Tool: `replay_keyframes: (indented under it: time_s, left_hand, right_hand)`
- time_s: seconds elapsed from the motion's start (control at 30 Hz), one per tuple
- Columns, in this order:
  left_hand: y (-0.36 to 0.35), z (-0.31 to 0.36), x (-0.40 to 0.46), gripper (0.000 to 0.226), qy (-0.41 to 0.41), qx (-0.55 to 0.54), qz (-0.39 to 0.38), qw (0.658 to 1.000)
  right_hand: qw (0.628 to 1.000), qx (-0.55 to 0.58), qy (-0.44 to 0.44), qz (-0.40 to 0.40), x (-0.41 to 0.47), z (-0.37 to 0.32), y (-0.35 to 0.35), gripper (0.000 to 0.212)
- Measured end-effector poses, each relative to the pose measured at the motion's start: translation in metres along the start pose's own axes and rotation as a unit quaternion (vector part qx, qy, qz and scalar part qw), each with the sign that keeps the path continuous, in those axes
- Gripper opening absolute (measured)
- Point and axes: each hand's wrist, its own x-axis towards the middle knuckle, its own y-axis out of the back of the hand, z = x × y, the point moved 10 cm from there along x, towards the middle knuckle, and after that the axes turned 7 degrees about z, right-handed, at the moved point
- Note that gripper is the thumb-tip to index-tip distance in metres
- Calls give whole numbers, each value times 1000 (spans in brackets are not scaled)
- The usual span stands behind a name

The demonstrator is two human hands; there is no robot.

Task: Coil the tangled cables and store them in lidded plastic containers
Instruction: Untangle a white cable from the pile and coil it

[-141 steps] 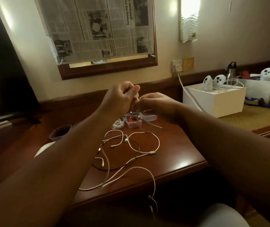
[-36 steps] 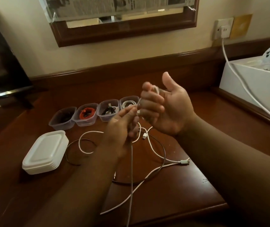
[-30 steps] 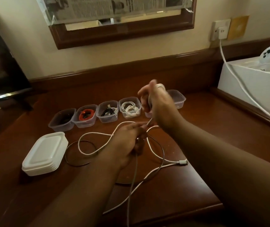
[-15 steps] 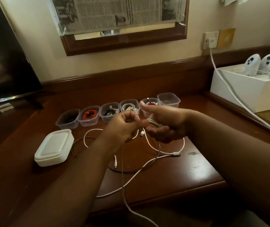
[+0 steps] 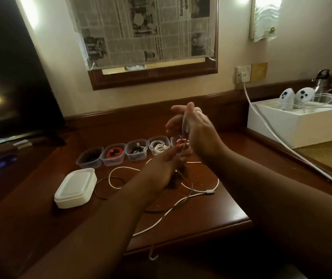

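Hanging off the near edge of the smooth, shiny brown wooden desk (image 5: pixel 211 216): one loose end of a thin white cable (image 5: pixel 181 201). Lying in loops across the desk, with a small plug at one end, tangled with a thin dark cable (image 5: pixel 100 193).

Just above the loops, the left hand (image 5: pixel 164 170), fingers curled and pinching the white cable. Higher up, the right hand (image 5: pixel 195 129), raised, with turns of the same white cable wound round its fingers; thumb and fingers spread.

To the left, a stack of white plastic lids (image 5: pixel 76 187), rounded at the corners.

Behind the hands, a row of small clear plastic containers (image 5: pixel 113 157), open on top, holding a dark coil, an orange coil, another dark one, and a white one. Partly hidden by the hands on the right end.

Far right, a white box (image 5: pixel 296 127) with two white controllers (image 5: pixel 294 98) and a metal bottle (image 5: pixel 320 83). A thick white cord (image 5: pixel 261 117) plugged into the wall socket (image 5: pixel 243 74).

On the wall, newspaper (image 5: pixel 143 29) taped over a wood frame; print too small to read. Far left, a dark TV screen (image 5: pixel 10 77).
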Motion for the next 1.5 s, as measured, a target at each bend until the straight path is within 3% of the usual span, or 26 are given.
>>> replay_keyframes:
  time_s: [0.03, 0.1, 0.17, 0.2, 0.3, 0.4, 0.47, 0.57, 0.73, 0.87, 0.93, 1.0, 1.03, 1.1, 1.13, 1.17, 1.2, 1.27, 1.37, 1.43, 1.5]
  left_hand:
    - [1, 3, -3, 36, 1, 23, -18, 1000]
    - [10, 11, -6, 33, -28, 131, -30, 991]
    - [22, 28, -7, 23, -95, 248, -4, 964]
    - [27, 36, -8, 18, -131, 291, 16, 948]
    - [39, 48, -11, 13, -187, 296, 49, 935]
    - [49, 42, -13, 5, -155, 99, 55, 981]
    - [48, 33, -14, 4, -106, -100, 56, 988]
    - [38, 22, -18, 10, -54, -256, 78, 962]
    - [33, 16, -27, 22, -13, -256, 148, 955]
    - [21, 7, -31, 19, -3, -224, 135, 965]
    - [12, 12, -34, 22, -48, -121, 101, 986]
    - [-2, 18, -40, 26, -111, 73, 40, 990]
    - [-5, 21, -42, 25, -134, 160, 27, 978]
    - [7, 32, -40, 19, -172, 283, 64, 941]
    - [15, 39, -39, 16, -191, 324, 90, 922]
    - [23, 46, -37, 13, -206, 351, 109, 907]
    - [30, 52, -36, 11, -221, 364, 123, 896]
    - [42, 62, -34, 15, -254, 371, 141, 882]
    - [53, 63, -32, 15, -263, 302, 148, 904]
    - [60, 55, -33, 15, -231, 161, 163, 946]
    - [65, 39, -33, 13, -171, -33, 191, 966]
  right_hand:
    - [982, -167, 84, -4, -3, -12, -2, 54]
    - [896, -405, 172, -56, -11, -15, -16, 52]
    - [843, -507, 142, -108, -16, 1, -22, 55]
    - [843, -513, 83, -140, -19, 15, -22, 61]
    - [870, -346, -206, -285, -55, 61, -30, 79]
    - [849, 2, -355, -391, -88, 52, -53, 82]
    - [828, 185, -361, -387, -87, 29, -66, 78]
    - [829, 302, -330, -336, -79, 8, -81, 72]
    - [881, 309, -282, -222, -60, 5, -74, 71]
    - [913, 320, -232, -101, -45, -4, -56, 65]
    - [959, 245, -138, -36, -35, -13, -38, 59]
    - [998, 8, 63, 13, -28, -35, -20, 56]
    - [972, -159, 172, 24, -31, -49, -20, 55]
    - [858, -430, 280, -17, -35, -50, -33, 51]
    - [815, -508, 273, -51, -33, -40, -36, 51]
    - [798, -550, 235, -75, -29, -28, -34, 54]
    - [806, -559, 173, -92, -25, -14, -30, 60]
    - [855, -501, 2, -134, -25, 17, -24, 69]
    - [889, -323, -217, -243, -49, 50, -31, 78]
    - [889, -146, -274, -337, -64, 48, -44, 77]
    - [881, 47, -286, -374, -67, 29, -57, 75]
